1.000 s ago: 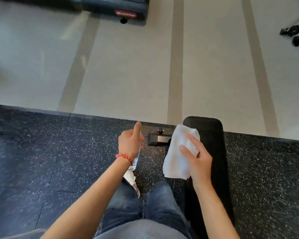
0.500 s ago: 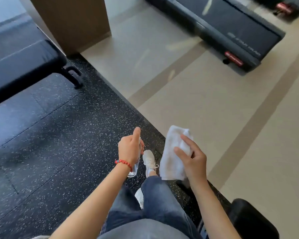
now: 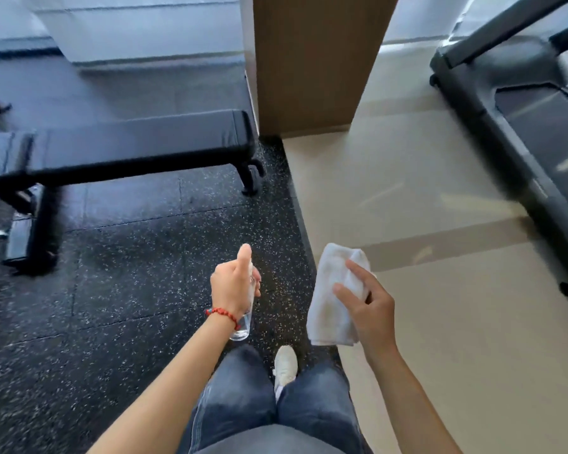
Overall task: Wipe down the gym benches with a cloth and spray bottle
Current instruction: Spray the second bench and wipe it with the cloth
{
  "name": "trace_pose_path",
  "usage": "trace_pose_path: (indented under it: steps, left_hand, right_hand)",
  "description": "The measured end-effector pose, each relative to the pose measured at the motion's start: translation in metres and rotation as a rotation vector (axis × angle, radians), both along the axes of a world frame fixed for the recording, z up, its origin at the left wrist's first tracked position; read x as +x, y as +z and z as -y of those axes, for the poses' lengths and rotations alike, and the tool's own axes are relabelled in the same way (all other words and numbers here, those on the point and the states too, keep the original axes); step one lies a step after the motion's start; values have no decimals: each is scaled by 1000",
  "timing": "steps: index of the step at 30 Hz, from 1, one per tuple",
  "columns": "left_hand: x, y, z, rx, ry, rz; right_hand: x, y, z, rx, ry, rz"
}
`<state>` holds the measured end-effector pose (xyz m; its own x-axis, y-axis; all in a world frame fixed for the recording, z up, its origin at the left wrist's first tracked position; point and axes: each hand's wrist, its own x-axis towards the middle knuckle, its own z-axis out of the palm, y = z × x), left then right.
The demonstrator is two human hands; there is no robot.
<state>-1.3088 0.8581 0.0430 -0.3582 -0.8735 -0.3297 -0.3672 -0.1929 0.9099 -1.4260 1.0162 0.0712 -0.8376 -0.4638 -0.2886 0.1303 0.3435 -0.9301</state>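
Observation:
My left hand (image 3: 233, 285), a red bead bracelet on its wrist, is closed around a small clear spray bottle (image 3: 243, 326) with the thumb up on top. My right hand (image 3: 369, 306) holds a folded white cloth (image 3: 330, 296) upright in front of me. A black padded gym bench (image 3: 135, 142) stands on the left, well ahead of both hands, its long pad running left to right. Both hands hover above the floor, apart from the bench.
Black speckled rubber flooring (image 3: 128, 290) lies on the left, beige floor (image 3: 440, 322) on the right. A brown wooden pillar (image 3: 312, 60) rises just past the bench's right end. A treadmill (image 3: 522, 126) occupies the right edge. My jeans and a white shoe (image 3: 284, 365) show below.
The view has swung left: the earlier bench under the cloth has left the frame and another bench now sits ahead on the left. Both hands keep the same grips.

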Motion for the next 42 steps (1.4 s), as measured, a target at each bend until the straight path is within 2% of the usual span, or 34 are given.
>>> trace_pose_path:
  steps: [8,23,32,38,42]
  left_hand:
    - [-42,-1,89,4,190,5]
    - [-137,-13,331,7,269,34]
    - [-193,-27,415,126,391,50]
    - [-232,-44,461,208,570,58]
    - [-249,-47,479,207,599,84]
  right_hand:
    - [-64,1,108,-17,164,69]
    - [-164,-12,358,-49,176,75]
    - [-236,-14,468,3,288,90]
    - [-296,-26,532,15,395,120]
    - [-321,-33,562,45,447,98]
